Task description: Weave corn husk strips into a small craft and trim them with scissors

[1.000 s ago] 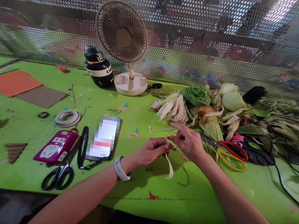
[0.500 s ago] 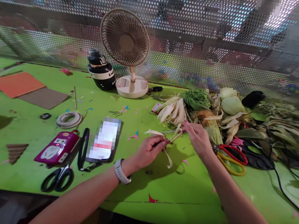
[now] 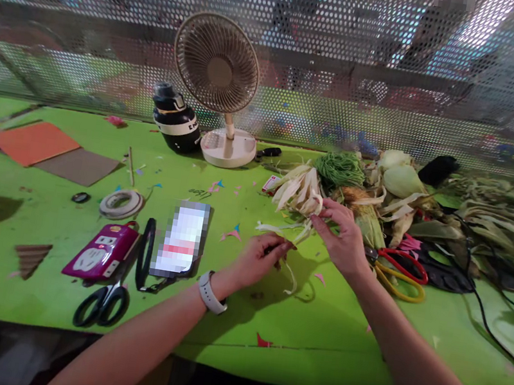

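Pale corn husk strips (image 3: 292, 281) dangle from the closed fingers of my left hand (image 3: 262, 260), which wears a grey-white wristband. My right hand (image 3: 338, 237) is just above and to the right, its thumb and fingers pinching the upper part of the strips. Its fingertips are close beside a gathered bundle of dried corn husk (image 3: 300, 189); whether they touch it I cannot tell. The exact grip between the left fingertips is partly hidden. To the right of my right hand lie scissors with red and yellow handles (image 3: 402, 266).
Behind the husk bundle are green strands (image 3: 339, 168), corn ears (image 3: 403, 180) and loose husks (image 3: 504, 199). A fan (image 3: 227, 149) and a bottle (image 3: 177, 128) stand at the back. Left are a phone (image 3: 181, 242), purple power strip (image 3: 104, 251), black scissors (image 3: 102, 306) and tape roll (image 3: 121, 204).
My right hand has shifted slightly, its fingers reaching up closer to the husk bundle and spreading a little from the thumb. My left hand stays almost in place, still holding the strips.
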`<state>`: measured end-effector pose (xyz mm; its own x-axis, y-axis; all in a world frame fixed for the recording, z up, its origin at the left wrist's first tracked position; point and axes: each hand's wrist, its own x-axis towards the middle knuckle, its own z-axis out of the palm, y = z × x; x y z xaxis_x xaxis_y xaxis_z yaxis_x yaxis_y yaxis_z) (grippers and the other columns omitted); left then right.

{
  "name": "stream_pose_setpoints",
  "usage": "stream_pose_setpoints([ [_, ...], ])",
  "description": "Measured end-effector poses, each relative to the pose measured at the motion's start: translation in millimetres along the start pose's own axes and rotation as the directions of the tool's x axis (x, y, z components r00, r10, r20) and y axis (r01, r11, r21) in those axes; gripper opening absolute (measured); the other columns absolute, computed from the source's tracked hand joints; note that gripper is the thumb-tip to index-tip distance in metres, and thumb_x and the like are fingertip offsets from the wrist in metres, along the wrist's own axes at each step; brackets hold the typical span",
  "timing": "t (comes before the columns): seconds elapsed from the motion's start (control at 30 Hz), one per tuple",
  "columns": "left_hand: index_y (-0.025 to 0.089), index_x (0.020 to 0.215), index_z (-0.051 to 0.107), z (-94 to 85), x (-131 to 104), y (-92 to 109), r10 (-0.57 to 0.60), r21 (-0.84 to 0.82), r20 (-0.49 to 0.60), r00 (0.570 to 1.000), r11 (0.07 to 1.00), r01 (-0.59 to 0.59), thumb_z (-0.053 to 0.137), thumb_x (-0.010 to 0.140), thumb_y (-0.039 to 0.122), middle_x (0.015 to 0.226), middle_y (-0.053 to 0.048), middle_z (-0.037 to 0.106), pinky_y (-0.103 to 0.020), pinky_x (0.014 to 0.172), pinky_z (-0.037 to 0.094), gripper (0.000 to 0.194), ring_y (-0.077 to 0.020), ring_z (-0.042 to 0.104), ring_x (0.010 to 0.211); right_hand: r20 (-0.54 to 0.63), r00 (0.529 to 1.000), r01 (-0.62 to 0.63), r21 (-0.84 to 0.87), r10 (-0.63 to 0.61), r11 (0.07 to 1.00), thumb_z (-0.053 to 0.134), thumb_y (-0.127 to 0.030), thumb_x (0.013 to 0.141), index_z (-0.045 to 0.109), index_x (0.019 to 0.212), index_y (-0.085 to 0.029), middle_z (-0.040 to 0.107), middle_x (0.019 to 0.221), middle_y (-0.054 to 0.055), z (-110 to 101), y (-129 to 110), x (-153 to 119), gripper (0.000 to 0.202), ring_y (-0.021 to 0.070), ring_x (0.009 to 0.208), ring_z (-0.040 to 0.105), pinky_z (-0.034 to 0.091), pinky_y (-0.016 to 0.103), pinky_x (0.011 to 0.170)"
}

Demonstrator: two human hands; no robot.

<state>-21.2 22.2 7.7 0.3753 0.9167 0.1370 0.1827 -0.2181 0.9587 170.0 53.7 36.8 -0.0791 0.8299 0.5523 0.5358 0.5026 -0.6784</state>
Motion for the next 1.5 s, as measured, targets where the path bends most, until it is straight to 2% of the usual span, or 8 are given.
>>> stream_pose_setpoints([
  [0.23,0.013,0.094,0.062,-1.0,0.9,0.1,-0.224,-0.203,-0.027,0.974,0.956,0.214,0.057,0.082,0.045,0.076,-0.003,0.062,-0.017,0.040,0.047,0.034,-0.0132,0.067,0.061,-0.062,0.990,0.100,-0.299,-0.124,0.949,0.061,-0.027,0.083,0.063,0.078,-0.024,0.069,0.105,0.006,-0.3,-11.8,-3.1,0.007,0.0277,0.105,0.056,0.035,0.048,0.094],
  [0.37,0.017,0.091,0.052,-2.2,1.3,3.5,-0.252,-0.292,-0.085,0.964,0.931,0.218,0.065,0.077,0.043,0.072,0.001,0.062,-0.016,0.040,0.047,0.032,-0.0131,0.067,0.061,0.027,0.999,-0.040,0.099,0.037,0.994,0.058,-0.033,0.086,0.062,0.093,-0.023,0.070,0.093,0.007,2.3,-13.0,-6.2,0.013,0.0222,0.092,0.063,0.046,0.041,0.085],
  [0.47,0.016,0.082,0.051,-3.2,1.8,6.6,-0.281,-0.333,-0.056,0.958,0.910,0.248,0.071,0.070,0.044,0.071,0.001,0.062,-0.016,0.039,0.045,0.036,-0.0140,0.067,0.058,0.241,0.965,-0.209,0.445,0.108,0.871,0.059,-0.038,0.085,0.062,0.091,-0.022,0.070,0.079,0.003,5.3,-14.5,-8.8,0.018,0.0176,0.076,0.067,0.052,0.033,0.073],
  [0.53,0.015,0.078,0.055,-4.3,2.2,8.8,-0.292,-0.331,-0.042,0.956,0.906,0.263,0.073,0.068,0.045,0.070,-0.001,0.063,-0.016,0.039,0.045,0.036,-0.0144,0.067,0.059,0.317,0.946,-0.228,0.478,0.076,0.848,0.062,-0.039,0.083,0.065,0.086,-0.021,0.070,0.074,0.002,6.7,-16.4,-10.2,0.019,0.0168,0.071,0.066,0.053,0.032,0.069],
  [0.83,0.013,0.099,0.060,-9.2,2.0,11.0,-0.115,-0.219,-0.042,0.992,0.970,0.103,0.068,0.073,0.034,0.068,-0.001,0.064,-0.019,0.050,0.047,0.034,-0.0111,0.063,0.057,0.373,0.925,-0.024,0.253,-0.075,0.967,0.062,-0.032,0.082,0.069,0.075,-0.022,0.070,0.076,0.003,5.2,-21.5,-11.5,0.015,0.0201,0.085,0.064,0.047,0.039,0.088],
  [1.07,0.014,0.105,0.059,-10.7,0.0,9.2,-0.011,-0.182,0.003,1.000,0.983,0.012,0.065,0.073,0.021,0.078,-0.003,0.064,-0.021,0.057,0.050,0.033,-0.0106,0.061,0.065,0.471,0.877,-0.101,0.372,-0.094,0.923,0.063,-0.030,0.081,0.067,0.072,-0.021,0.066,0.069,-0.002,-2.9,-20.4,-7.8,0.013,0.0151,0.071,0.061,0.032,0.045,0.105],
  [1.27,0.013,0.102,0.062,-10.0,-1.8,12.4,0.073,-0.073,0.036,0.997,0.995,-0.070,0.064,0.073,0.018,0.087,-0.008,0.067,-0.024,0.063,0.049,0.029,-0.0129,0.061,0.072,0.563,0.827,-0.242,0.371,-0.009,0.897,0.065,-0.034,0.080,0.068,0.075,-0.019,0.063,0.072,0.001,-6.7,-13.9,-7.1,0.016,0.0161,0.073,0.059,0.046,0.036,0.080],
  [1.5,0.013,0.102,0.062,-10.2,-2.6,15.0,0.069,-0.062,0.046,0.997,0.996,-0.066,0.064,0.074,0.020,0.084,-0.006,0.066,-0.024,0.064,0.049,0.029,-0.0128,0.060,0.071,0.538,0.842,-0.190,0.361,-0.037,0.913,0.067,-0.035,0.078,0.070,0.073,-0.019,0.061,0.068,0.001,-4.1,-20.1,-5.6,0.017,0.0145,0.068,0.054,0.043,0.029,0.068],
])
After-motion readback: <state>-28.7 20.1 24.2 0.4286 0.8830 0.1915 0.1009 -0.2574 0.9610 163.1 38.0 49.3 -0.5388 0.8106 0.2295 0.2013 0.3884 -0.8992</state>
